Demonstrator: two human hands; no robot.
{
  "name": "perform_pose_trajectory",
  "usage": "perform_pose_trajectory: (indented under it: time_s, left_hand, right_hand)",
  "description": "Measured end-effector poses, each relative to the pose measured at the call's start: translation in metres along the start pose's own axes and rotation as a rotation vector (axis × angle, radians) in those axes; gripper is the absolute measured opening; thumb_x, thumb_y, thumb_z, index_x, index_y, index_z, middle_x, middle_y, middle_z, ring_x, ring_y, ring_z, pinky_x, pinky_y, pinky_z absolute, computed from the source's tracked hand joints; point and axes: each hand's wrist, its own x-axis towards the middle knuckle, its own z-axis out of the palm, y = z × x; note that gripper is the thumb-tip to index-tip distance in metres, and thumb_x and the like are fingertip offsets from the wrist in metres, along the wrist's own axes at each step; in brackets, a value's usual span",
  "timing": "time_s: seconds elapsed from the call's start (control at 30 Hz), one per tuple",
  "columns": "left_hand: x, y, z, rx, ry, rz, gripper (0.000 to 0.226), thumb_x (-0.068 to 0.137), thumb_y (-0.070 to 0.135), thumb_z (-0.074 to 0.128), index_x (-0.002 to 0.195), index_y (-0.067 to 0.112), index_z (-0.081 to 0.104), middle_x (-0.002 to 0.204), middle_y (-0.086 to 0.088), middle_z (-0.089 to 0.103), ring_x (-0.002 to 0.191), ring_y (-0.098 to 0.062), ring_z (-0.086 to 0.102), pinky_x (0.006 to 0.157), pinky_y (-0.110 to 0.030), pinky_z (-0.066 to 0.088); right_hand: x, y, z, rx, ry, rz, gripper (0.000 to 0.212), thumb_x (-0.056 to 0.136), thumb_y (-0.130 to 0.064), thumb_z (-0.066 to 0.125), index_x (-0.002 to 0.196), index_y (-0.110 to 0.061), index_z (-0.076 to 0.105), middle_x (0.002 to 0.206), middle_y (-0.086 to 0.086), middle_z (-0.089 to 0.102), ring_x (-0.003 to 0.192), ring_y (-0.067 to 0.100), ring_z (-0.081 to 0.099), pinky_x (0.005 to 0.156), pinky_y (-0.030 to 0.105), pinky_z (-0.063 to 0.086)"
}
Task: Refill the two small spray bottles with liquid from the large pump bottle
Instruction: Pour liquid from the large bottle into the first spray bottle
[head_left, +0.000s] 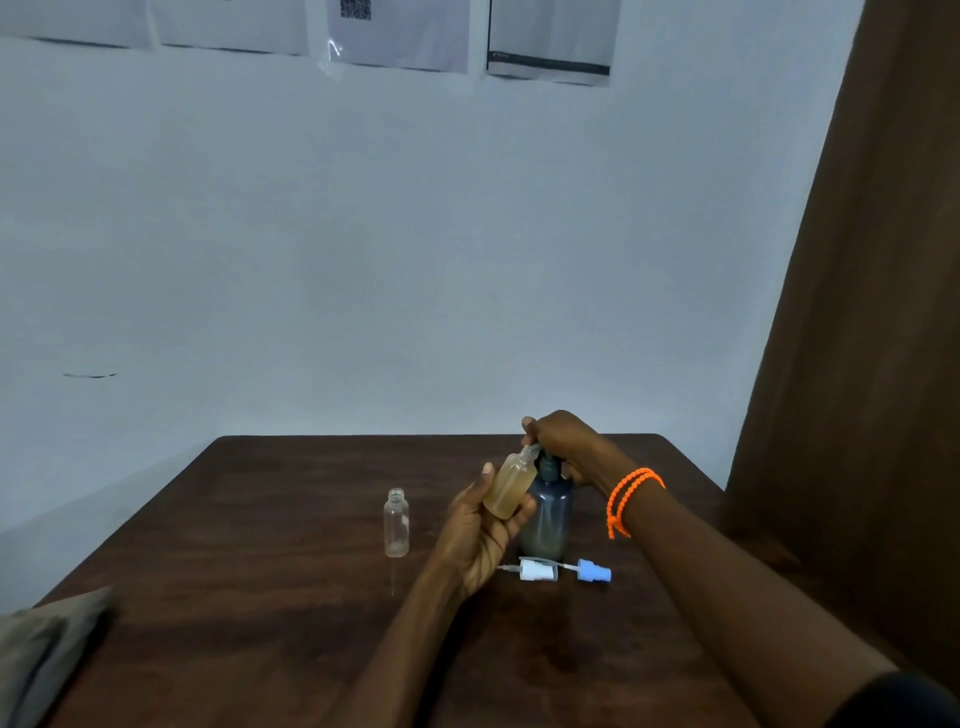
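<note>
Left hand (480, 525) raised palm-up over the middle of the dark wooden table (260, 597), thumb and fingers curled round a small spray bottle (511, 488) part-filled with pale amber liquid, tilted so its open neck leans right and up against the spout of the large pump bottle (545, 514). Right hand (563, 447) reaching in from the right edge, wrist bent down, fingers curled over the pump head and pressing on it from above; orange beaded bracelet (628, 499) round that wrist. Pump bottle, dark blue-grey, standing upright right of centre, nearer the far edge than the near one. Second small spray bottle (396, 522), clear and uncapped, upright just left of the left hand, apart from it. Two loose spray tops lying on their sides just in front of the pump bottle: white spray top (537, 570) to the left, blue spray top (595, 571) to the right, close together. Folded grey-brown cloth (47, 654) at the near left corner, well apart from everything else. Bare wood along the left side and near edge of the table; far edge against the pale wall (415, 260); brown curtain (857, 312) hanging beside the far right corner.
</note>
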Motion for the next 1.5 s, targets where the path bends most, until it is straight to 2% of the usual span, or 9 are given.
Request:
perform_pose_trajectory:
  time_s: [0.17,0.27,0.57,0.77,0.9,1.1,1.27,1.37,1.5]
  left_hand:
    - [0.002,0.0,-0.002,0.005,0.007,0.005,0.048,0.101,0.026,0.063,0.134,-0.008,0.059,0.115,-0.024,0.072,0.096,-0.027,0.073,0.075,-0.037,0.067]
    - [-0.001,0.0,0.0,-0.005,-0.006,-0.005,0.046,0.1,0.025,0.063,0.132,-0.008,0.059,0.112,-0.024,0.074,0.092,-0.027,0.075,0.073,-0.037,0.067]
    - [0.001,0.0,0.0,0.014,0.014,-0.007,0.041,0.099,0.025,0.065,0.125,-0.007,0.063,0.11,-0.024,0.074,0.089,-0.027,0.074,0.072,-0.037,0.067]
    - [0.002,0.001,-0.003,0.008,0.017,-0.003,0.042,0.101,0.025,0.063,0.129,-0.007,0.061,0.111,-0.023,0.074,0.092,-0.027,0.073,0.073,-0.038,0.067]
    - [0.002,0.0,0.0,0.015,0.01,-0.003,0.038,0.103,0.024,0.061,0.124,-0.006,0.063,0.109,-0.023,0.075,0.091,-0.026,0.074,0.074,-0.037,0.067]
    - [0.001,0.0,-0.001,-0.007,0.01,-0.009,0.037,0.1,0.024,0.063,0.122,-0.006,0.063,0.109,-0.023,0.074,0.089,-0.027,0.074,0.072,-0.038,0.067]
    - [0.001,0.0,0.001,0.001,0.002,-0.008,0.042,0.098,0.025,0.065,0.126,-0.006,0.062,0.11,-0.023,0.074,0.09,-0.026,0.075,0.072,-0.037,0.067]
    - [0.003,0.0,-0.001,-0.013,0.005,-0.01,0.048,0.097,0.025,0.065,0.132,-0.008,0.059,0.113,-0.024,0.073,0.089,-0.027,0.075,0.072,-0.038,0.067]
    - [0.004,-0.001,-0.002,-0.008,0.004,-0.008,0.047,0.095,0.025,0.066,0.128,-0.008,0.061,0.112,-0.024,0.074,0.089,-0.027,0.075,0.072,-0.038,0.067]
  right_hand:
    - [0.001,0.003,0.006,-0.035,0.01,-0.013,0.037,0.1,-0.026,0.05,0.07,-0.008,0.063,0.074,0.008,0.064,0.069,0.021,0.058,0.063,0.028,0.047]
    - [-0.002,-0.002,0.002,-0.073,0.017,-0.015,0.034,0.1,-0.026,0.051,0.076,-0.006,0.064,0.072,0.008,0.061,0.066,0.02,0.056,0.057,0.027,0.044]
    - [0.004,0.004,0.003,-0.062,-0.013,-0.047,0.027,0.097,-0.023,0.054,0.081,-0.003,0.064,0.078,0.013,0.063,0.07,0.024,0.059,0.066,0.032,0.047]
    - [0.003,0.002,0.003,0.015,-0.05,-0.017,0.03,0.1,-0.021,0.052,0.075,-0.007,0.061,0.075,0.007,0.061,0.065,0.018,0.055,0.057,0.027,0.045]
    - [0.004,0.005,0.004,0.0,-0.024,-0.027,0.031,0.099,-0.023,0.052,0.075,-0.006,0.063,0.076,0.011,0.064,0.07,0.022,0.059,0.067,0.032,0.049]
    - [-0.002,0.001,0.002,-0.002,-0.039,-0.011,0.033,0.1,-0.023,0.051,0.075,-0.005,0.061,0.071,0.008,0.062,0.063,0.019,0.057,0.056,0.026,0.047]
    - [-0.004,0.0,0.001,-0.045,-0.016,-0.024,0.03,0.097,-0.024,0.054,0.077,-0.005,0.066,0.081,0.013,0.065,0.079,0.026,0.063,0.074,0.038,0.054]
    - [-0.008,-0.005,-0.002,-0.033,-0.042,0.015,0.032,0.099,-0.025,0.052,0.077,-0.005,0.064,0.079,0.013,0.064,0.074,0.024,0.061,0.063,0.031,0.051]
    - [-0.006,-0.001,0.003,-0.028,-0.017,-0.016,0.031,0.099,-0.021,0.052,0.074,-0.005,0.063,0.075,0.011,0.062,0.068,0.021,0.058,0.061,0.029,0.048]
